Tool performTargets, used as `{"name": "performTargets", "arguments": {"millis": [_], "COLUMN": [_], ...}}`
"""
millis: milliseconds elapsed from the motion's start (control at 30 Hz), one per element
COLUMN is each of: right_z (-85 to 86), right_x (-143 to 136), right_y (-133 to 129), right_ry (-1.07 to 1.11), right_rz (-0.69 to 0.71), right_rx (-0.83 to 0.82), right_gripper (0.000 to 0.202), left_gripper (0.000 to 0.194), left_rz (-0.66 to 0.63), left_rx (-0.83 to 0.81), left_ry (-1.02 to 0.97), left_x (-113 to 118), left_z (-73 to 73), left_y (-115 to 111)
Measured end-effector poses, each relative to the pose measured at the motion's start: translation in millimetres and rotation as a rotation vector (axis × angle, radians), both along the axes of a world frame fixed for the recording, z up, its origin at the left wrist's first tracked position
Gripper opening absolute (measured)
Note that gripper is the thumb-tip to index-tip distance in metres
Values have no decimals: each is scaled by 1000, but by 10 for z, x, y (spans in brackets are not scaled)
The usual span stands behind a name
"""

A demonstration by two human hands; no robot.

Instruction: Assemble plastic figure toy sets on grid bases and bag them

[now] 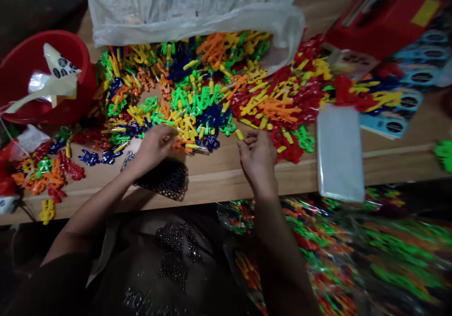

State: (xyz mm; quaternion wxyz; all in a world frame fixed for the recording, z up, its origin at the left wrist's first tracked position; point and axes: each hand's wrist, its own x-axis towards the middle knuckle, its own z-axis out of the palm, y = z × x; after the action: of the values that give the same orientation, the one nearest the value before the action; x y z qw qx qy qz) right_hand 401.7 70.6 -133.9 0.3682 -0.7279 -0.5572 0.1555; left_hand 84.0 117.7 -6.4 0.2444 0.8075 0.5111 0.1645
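My right hand (259, 158) is over the wooden table, its thumb and fingers pinched at one end of a small yellow plastic tube (239, 134). My left hand (155, 146) is at the near edge of a heap of small plastic toy pieces (203, 99) in green, orange, yellow, blue and red. Its fingers are curled together, and what is in them, if anything, is hidden. Below that hand lies a dark flat object with a patterned edge (165, 179), partly covered by the wrist.
A large whitish plastic bag (197, 24) lies open behind the heap. At left stands a red bowl (79, 54) with printed wrappers inside. A stack of clear sleeves (341, 153), blue printed cards (409, 104) and a red box (384, 24) are at right. Filled bags (318, 250) sit below the table edge.
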Motion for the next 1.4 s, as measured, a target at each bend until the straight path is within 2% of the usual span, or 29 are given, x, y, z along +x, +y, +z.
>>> {"name": "performTargets", "arguments": {"millis": [100,200,267,400,500,600,767,933,1033,1100,1200,1267,1333,1400], "right_z": [86,227,303,394,451,512,586,603,598,599,620,661,731,822], "right_x": [-22,-67,-111,-229,-352,-486,-693,-842,-886,-906,-965,-1049,-1177,-1338], "right_y": [-108,-225,-307,-417,-425,-401,-374,-377,-389,-398,-404,-398,-384,-366], "right_ry": [34,88,145,198,251,255,148,142,143,148,186,240,289,319], "right_rz": [-16,-8,-1,-11,37,112,199,285,318,336,361,392,454,536], "right_rx": [40,64,60,86,91,88,123,161,146,151,159,154,151,162], "right_gripper": [45,46,46,39,37,39,36,32,31,31,31,31,30,29], "left_gripper": [27,30,30,28,23,25,50,58,48,36,26,34,48,60], "left_rz": [260,387,471,642,707,668,802,678,662,711,906,1001,997,920], "left_rx": [112,121,103,29,-33,-104,66,-64,-64,-16,126,229,249,126], "left_ry": [143,228,245,278,308,296,322,431,397,299,-3,-343,-708,-994], "left_x": [-475,-949,-1228,-1686,-1923,-2078,-2295,-2364,-2344,-2336,-2278,-2140,-1884,-1522], "left_z": [19,6,-14,-52,-108,-220,-427,-474,-456,-452,-446,-419,-358,-265], "left_y": [184,234,130,-261,-525,-698,-801,-779,-785,-802,-794,-742,-662,-589]}}
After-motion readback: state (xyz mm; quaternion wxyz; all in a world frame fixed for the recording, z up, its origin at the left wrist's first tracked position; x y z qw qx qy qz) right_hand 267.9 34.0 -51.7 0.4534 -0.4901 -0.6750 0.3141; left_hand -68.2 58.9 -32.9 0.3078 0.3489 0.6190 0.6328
